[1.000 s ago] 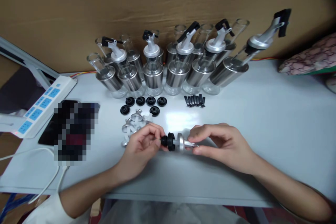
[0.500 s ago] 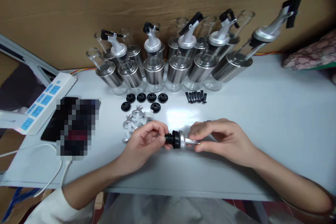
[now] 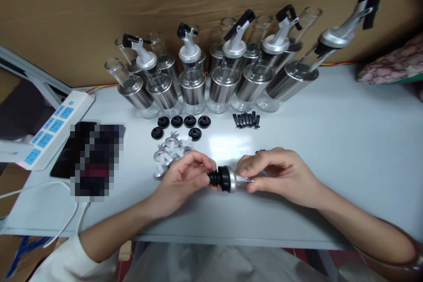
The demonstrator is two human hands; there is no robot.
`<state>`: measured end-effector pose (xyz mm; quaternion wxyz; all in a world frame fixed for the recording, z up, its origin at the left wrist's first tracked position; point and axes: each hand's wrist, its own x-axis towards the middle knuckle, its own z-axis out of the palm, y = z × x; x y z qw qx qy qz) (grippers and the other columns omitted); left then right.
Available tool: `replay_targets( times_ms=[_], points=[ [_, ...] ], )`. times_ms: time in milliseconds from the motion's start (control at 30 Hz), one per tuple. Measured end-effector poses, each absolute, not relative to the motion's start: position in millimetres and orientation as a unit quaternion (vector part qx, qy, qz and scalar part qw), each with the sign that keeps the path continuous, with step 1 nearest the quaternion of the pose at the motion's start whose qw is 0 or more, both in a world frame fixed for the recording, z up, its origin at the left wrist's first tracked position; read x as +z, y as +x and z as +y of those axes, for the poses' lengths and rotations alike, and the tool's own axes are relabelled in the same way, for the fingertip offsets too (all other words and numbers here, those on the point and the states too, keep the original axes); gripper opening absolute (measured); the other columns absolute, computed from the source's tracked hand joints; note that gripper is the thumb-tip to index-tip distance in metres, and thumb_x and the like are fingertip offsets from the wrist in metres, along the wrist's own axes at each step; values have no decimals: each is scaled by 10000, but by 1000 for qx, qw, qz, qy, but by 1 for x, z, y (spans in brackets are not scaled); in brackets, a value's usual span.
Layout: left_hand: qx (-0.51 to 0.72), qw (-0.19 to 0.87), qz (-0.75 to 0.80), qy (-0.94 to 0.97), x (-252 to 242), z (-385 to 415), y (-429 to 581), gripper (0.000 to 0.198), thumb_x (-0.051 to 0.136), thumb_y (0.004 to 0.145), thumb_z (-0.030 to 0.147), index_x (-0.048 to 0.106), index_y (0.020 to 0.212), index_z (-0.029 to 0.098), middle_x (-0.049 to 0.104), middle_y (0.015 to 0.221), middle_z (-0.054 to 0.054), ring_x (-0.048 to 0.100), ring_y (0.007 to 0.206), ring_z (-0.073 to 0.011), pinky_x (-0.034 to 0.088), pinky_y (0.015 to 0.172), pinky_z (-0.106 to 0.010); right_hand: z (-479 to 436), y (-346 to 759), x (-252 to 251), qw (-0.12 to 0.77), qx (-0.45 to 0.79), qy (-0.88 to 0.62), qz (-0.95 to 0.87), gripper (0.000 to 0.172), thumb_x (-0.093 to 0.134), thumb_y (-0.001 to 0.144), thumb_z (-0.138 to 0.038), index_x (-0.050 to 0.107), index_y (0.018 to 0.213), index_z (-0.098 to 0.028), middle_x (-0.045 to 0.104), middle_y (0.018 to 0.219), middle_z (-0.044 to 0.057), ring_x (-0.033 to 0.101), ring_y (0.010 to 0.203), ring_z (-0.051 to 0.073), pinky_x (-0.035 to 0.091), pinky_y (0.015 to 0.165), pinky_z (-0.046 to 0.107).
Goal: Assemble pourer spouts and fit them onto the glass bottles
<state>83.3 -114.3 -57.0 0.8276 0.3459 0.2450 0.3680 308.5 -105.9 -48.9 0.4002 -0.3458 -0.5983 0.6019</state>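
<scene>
Between my hands, above the table near its front edge, a bottle pourer (image 3: 228, 179) lies sideways, with a black ribbed stopper, a silver collar and a silver spout. My left hand (image 3: 187, 185) pinches the ribbed stopper end. My right hand (image 3: 280, 176) grips the spout between thumb and fingers, hiding part of it. Just beyond my left hand is a pile of silver spout pieces (image 3: 172, 141). Several black round stoppers (image 3: 190, 121) lie behind that pile. A row of small black levers (image 3: 246, 120) sits farther right. One small black part (image 3: 260, 151) shows behind my right hand.
Glass bottles with steel sleeves (image 3: 193, 88) stand in rows at the back, several front ones topped with pourers. A power strip (image 3: 54, 128) and a dark phone (image 3: 74, 150) with white cables are on the left. A patterned cloth (image 3: 393, 64) lies at the back right.
The pourer and my right hand have shifted very slightly right. Both hands keep their hold; the view has moved a little.
</scene>
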Motion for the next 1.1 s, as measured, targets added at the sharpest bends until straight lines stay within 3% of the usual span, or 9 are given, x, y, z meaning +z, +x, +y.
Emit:
replay_targets(
  times_ms=[267,433,667,900,1100],
  points=[
    [346,829,249,362,-59,-116,83,196,677,825,268,620,1008,231,576,949,7,555,894,-73,422,792,-147,-109,308,-47,401,629,-323,-582,138,803,642,-128,738,744,-196,745,718,29,694,665,151,549,610,240],
    [269,818,277,427,-55,-116,80,324,578,874,404,592,1181,304,607,1041,-20,554,882,-117,424,857,-233,-108,308,-48,392,652,-327,-560,152,802,636,-113,738,750,-189,742,714,30,692,666,151,545,599,239],
    [206,773,284,529,-45,-112,78,505,451,890,536,550,1255,203,631,1010,-93,550,874,-176,439,852,-306,-109,309,-50,377,679,-309,-549,201,805,623,-78,730,766,-197,746,732,8,698,686,130,556,644,218],
    [208,800,272,492,-43,-117,80,458,465,892,529,518,1163,164,607,887,-68,529,838,-163,426,806,-293,-108,305,-47,361,695,-317,-535,134,784,648,-84,702,715,-167,747,723,18,703,623,121,571,589,192],
    [218,778,295,511,-45,-120,80,438,448,891,548,501,1115,175,491,743,-8,453,686,-133,378,722,-282,-109,303,-48,348,662,-344,-567,113,780,668,-143,669,684,-156,725,681,25,686,582,132,562,547,215]
  ],
)
